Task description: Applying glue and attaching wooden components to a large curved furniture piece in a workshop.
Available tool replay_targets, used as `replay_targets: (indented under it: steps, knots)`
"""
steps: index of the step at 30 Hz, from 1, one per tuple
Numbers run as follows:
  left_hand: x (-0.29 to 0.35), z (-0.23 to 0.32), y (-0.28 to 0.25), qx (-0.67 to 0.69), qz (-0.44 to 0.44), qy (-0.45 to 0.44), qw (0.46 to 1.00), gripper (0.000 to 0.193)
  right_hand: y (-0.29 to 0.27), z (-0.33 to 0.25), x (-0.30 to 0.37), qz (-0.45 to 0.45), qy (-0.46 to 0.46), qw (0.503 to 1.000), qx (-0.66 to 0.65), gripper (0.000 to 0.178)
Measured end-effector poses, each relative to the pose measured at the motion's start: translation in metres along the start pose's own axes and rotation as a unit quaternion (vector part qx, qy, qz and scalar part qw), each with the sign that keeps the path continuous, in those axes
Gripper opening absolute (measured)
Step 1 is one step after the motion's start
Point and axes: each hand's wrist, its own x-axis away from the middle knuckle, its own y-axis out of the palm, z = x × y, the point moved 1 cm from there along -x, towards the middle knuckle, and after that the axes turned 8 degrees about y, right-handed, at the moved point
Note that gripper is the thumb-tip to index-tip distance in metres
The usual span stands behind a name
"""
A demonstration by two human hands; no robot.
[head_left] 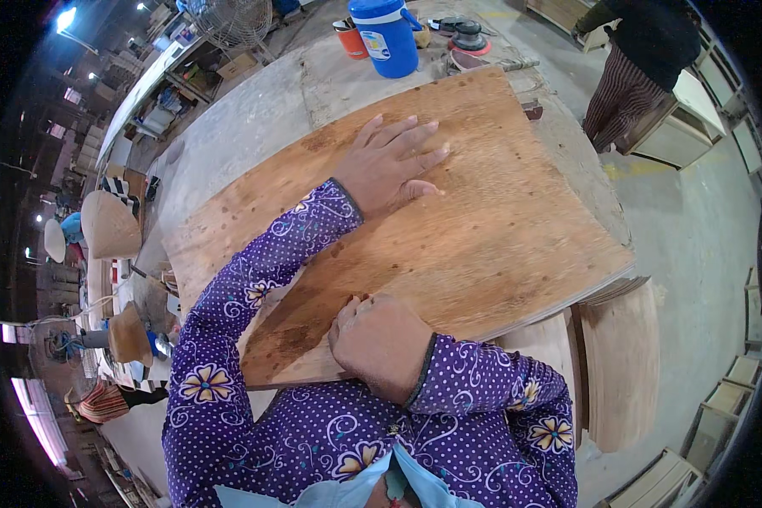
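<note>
A wide brown wood sheet [474, 186] with dark spots, which looks like plywood, lies tilted across the work table in front of me. My left hand [394, 161] rests flat on its upper middle, fingers spread and the thumb apart. Close to my body, my right hand [383, 343] is closed with curled fingers on the sheet near its front edge. Its back hides whatever the fingers hold, if anything. A darker patch [292, 339] of the wood shows left of this hand. Layered edges show along the sheet's right front side.
A blue water jug [385, 38], an orange container [350, 41] and a sander with a red pad [468, 41] stand on the table [254, 110] beyond the sheet. More wood sheets [622, 364] are stacked at right. A person [635, 72] in striped trousers stands far right by pale cabinets.
</note>
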Motion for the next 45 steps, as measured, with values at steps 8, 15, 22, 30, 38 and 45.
replay_targets:
  steps: [8, 15, 22, 30, 38, 45]
  knots:
    - [0.004, -0.002, 0.004, -0.026, 0.004, -0.013, 1.0, 0.054, 0.001, 0.003, 0.001, -0.017, 0.003, 1.0, -0.012, 0.028]
    - [-0.003, -0.002, 0.001, -0.018, 0.021, -0.018, 0.999, 0.056, -0.003, -0.003, -0.001, -0.022, 0.003, 1.0, -0.022, 0.028]
    - [-0.006, -0.001, 0.0, -0.029, 0.008, -0.011, 0.999, 0.058, -0.002, -0.004, -0.003, -0.022, 0.008, 0.999, -0.03, 0.025]
    - [-0.009, 0.0, 0.0, 0.006, 0.045, -0.024, 0.999, 0.059, -0.001, -0.004, -0.004, -0.004, 0.004, 0.999, -0.035, 0.022]
    - [-0.006, -0.001, 0.006, 0.005, 0.028, -0.027, 0.999, 0.059, -0.005, -0.004, -0.005, -0.002, -0.018, 1.0, -0.014, 0.023]
    - [0.026, -0.021, -0.027, -0.058, 0.047, -0.016, 0.997, 0.059, -0.006, -0.005, 0.0, 0.016, 0.02, 0.999, 0.033, 0.033]
